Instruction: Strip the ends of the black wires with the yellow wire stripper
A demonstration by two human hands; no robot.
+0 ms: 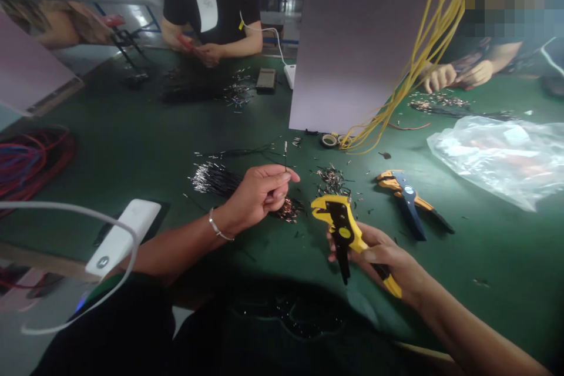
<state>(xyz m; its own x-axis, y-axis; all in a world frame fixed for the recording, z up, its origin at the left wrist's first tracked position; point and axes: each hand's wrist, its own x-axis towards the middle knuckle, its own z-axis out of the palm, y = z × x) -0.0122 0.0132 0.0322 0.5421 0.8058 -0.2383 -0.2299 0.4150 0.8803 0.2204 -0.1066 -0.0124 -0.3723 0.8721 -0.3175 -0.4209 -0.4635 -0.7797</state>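
Observation:
Between the thumb and forefinger of my left hand (pixel 264 191) a thin black wire (pixel 286 155) stands upright, with a pale metal terminal at its top end. Beneath and behind that hand lies a bundle of black wires (pixel 215 179), silvery at the left end and coppery at the right. My right hand (pixel 383 255) is wrapped round yellow and black wire strippers (pixel 341 226), their jaws pointing up and left, apart from the wire. Just beyond the jaws is a heap of small cut wire scraps (pixel 333 179).
Blue and orange strippers (pixel 405 197) lie at the right, near a clear plastic bag (pixel 502 155). Yellow wires (pixel 405 91) hang beside a grey panel (pixel 352 47). Tape rolls (pixel 329 140) sit below it. A white power bank (pixel 123 235) is at left. Co-workers' hands (pixel 209 54) are across the table.

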